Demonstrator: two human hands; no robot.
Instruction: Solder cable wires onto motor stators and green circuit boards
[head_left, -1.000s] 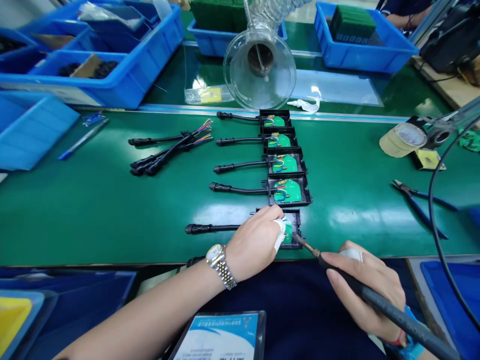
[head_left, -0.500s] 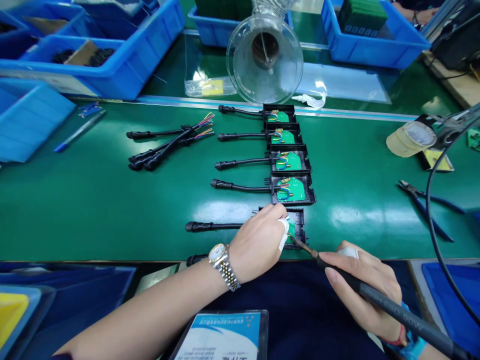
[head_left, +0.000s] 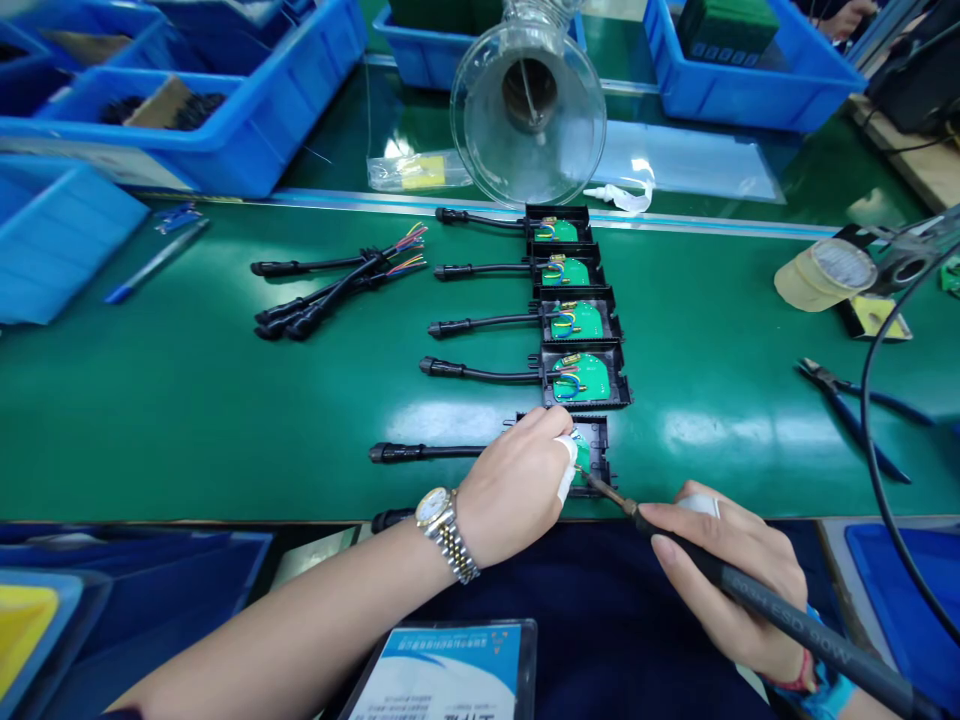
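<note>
My right hand grips a black soldering iron, its tip resting at the green circuit board in the nearest black plastic case. Over the left part of that case lies my left hand, fingers pinched together at the board. What they pinch is hidden behind the hand, and white wrapping covers a finger. A black cable with a connector runs from the left under this hand. Beyond it, several similar cases stand in a column, each with a board, coloured wires and a cable.
Loose black cables with bare coloured wire ends lie to the left. A clear fume funnel hangs beyond the cases. Cutting pliers, a cream container and a hanging black cord are at right. Blue bins line the back.
Both hands and the soldering iron stay nearly in place. The view has shifted very slightly; at the far upper right another person's hand has moved a little.
</note>
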